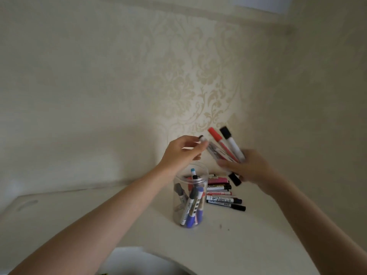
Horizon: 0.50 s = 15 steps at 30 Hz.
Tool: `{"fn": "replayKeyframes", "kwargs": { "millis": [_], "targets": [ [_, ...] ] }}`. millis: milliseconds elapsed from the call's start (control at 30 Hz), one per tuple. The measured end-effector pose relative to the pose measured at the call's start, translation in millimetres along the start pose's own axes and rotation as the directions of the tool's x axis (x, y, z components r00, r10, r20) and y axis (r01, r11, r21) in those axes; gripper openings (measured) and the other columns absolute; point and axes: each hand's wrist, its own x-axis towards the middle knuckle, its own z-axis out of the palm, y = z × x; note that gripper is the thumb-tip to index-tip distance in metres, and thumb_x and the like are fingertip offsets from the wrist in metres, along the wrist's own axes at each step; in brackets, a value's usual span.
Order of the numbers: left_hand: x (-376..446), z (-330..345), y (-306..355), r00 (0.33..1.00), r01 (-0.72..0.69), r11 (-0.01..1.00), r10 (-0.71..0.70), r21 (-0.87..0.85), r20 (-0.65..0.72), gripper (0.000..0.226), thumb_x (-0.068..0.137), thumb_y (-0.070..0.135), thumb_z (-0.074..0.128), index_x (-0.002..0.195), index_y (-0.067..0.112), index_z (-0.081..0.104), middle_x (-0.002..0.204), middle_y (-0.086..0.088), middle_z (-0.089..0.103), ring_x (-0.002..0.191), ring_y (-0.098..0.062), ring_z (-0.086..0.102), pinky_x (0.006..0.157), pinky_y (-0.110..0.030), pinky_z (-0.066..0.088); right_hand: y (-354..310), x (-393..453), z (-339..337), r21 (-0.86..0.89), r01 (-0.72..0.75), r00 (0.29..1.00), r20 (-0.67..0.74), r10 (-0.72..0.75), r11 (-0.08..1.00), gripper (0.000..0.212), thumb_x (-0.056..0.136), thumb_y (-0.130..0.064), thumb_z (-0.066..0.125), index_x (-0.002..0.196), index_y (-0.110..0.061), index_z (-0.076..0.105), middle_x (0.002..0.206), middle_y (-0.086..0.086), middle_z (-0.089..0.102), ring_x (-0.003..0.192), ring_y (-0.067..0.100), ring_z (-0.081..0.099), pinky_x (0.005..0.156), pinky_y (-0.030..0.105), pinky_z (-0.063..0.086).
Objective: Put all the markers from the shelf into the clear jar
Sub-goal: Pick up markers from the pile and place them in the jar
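Note:
A clear jar [178,205] stands upright on the white shelf [248,241], with several markers leaning inside it. Right behind it, more markers [224,195] lie in a loose pile on the shelf. My right hand [248,167] is above that pile and grips a bundle of markers [226,147]: a red-capped one, a black-capped one and a third. My left hand [182,151] hovers over the jar's mouth, and its fingertips pinch the top end of the third marker in the bundle.
A patterned cream wall [178,76] rises directly behind the shelf. The shelf's front edge curves inward at the bottom middle [139,249]. A shallow oval recess [27,204] marks the shelf's far left.

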Motion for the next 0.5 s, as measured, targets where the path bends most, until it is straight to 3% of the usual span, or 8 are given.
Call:
{"fn": "replayKeyframes", "kwargs": {
  "millis": [100, 200, 267, 333, 400, 500],
  "targets": [
    [5, 2, 3, 0.993, 0.008, 0.966, -0.038, -0.259, -0.112, 0.026, 0.085, 0.021, 0.074, 0.103, 0.002, 0.069, 0.092, -0.01, 0.076, 0.08, -0.019, 0.075, 0.08, -0.027, 0.06, -15, 14, 22, 0.003, 0.027, 1.0, -0.007, -0.027, 1.0, 0.021, 0.077, -0.039, 0.075, 0.083, -0.022, 0.065, 0.071, 0.003, 0.068, 0.056, 0.015, 0.063, 0.047, 0.021, 0.053],
    [9, -13, 4, 0.987, 0.029, 0.961, -0.071, -0.275, -0.141, 0.023, 0.088, 0.018, 0.071, 0.102, 0.0, 0.067, 0.093, -0.01, 0.075, 0.084, -0.019, 0.072, 0.079, -0.025, 0.059, -14, 20, 27, 0.034, -0.02, 1.0, -0.014, 0.02, 0.999, 0.033, 0.082, -0.044, 0.068, 0.087, -0.011, 0.067, 0.066, 0.002, 0.064, 0.048, 0.01, 0.054, 0.041, 0.015, 0.046],
    [14, -28, 7, 0.987, 0.0, 0.981, -0.03, -0.192, -0.156, 0.022, 0.091, 0.016, 0.068, 0.105, -0.001, 0.065, 0.097, -0.013, 0.073, 0.087, -0.022, 0.071, 0.083, -0.031, 0.06, -8, 23, 21, 0.049, -0.054, 0.999, -0.004, 0.054, 0.997, 0.039, 0.086, -0.046, 0.062, 0.091, -0.008, 0.066, 0.067, 0.001, 0.067, 0.046, 0.009, 0.05, 0.039, 0.015, 0.043],
    [16, -40, 9, 0.986, -0.07, 0.998, 0.068, -0.004, -0.152, 0.018, 0.09, 0.014, 0.068, 0.103, 0.002, 0.065, 0.097, -0.012, 0.072, 0.086, -0.023, 0.072, 0.085, -0.034, 0.06, -5, 26, 8, -0.015, -0.074, 0.996, 0.051, 0.075, 0.997, 0.041, 0.091, -0.046, 0.054, 0.095, -0.006, 0.065, 0.07, 0.002, 0.069, 0.048, 0.011, 0.051, 0.039, 0.017, 0.042],
    [12, -46, 9, 0.988, -0.116, 0.969, 0.135, 0.219, -0.074, 0.016, 0.089, 0.015, 0.068, 0.103, 0.007, 0.066, 0.094, -0.006, 0.073, 0.083, -0.02, 0.074, 0.083, -0.033, 0.06, -5, 28, -4, -0.088, -0.089, 0.982, 0.16, 0.103, 0.992, 0.033, 0.093, -0.038, 0.056, 0.1, -0.007, 0.065, 0.07, 0.001, 0.07, 0.046, 0.01, 0.052, 0.041, 0.017, 0.042],
    [4, -45, 0, 0.989, -0.146, 0.899, 0.123, 0.413, 0.082, 0.023, 0.089, 0.02, 0.069, 0.111, 0.02, 0.06, 0.091, 0.001, 0.072, 0.079, -0.014, 0.073, 0.079, -0.027, 0.058, -10, 33, -13, -0.231, -0.059, 0.951, 0.282, 0.125, 0.971, 0.028, 0.088, -0.035, 0.064, 0.1, -0.009, 0.067, 0.065, 0.001, 0.065, 0.048, 0.01, 0.052, 0.048, 0.019, 0.045]
  ]
}}
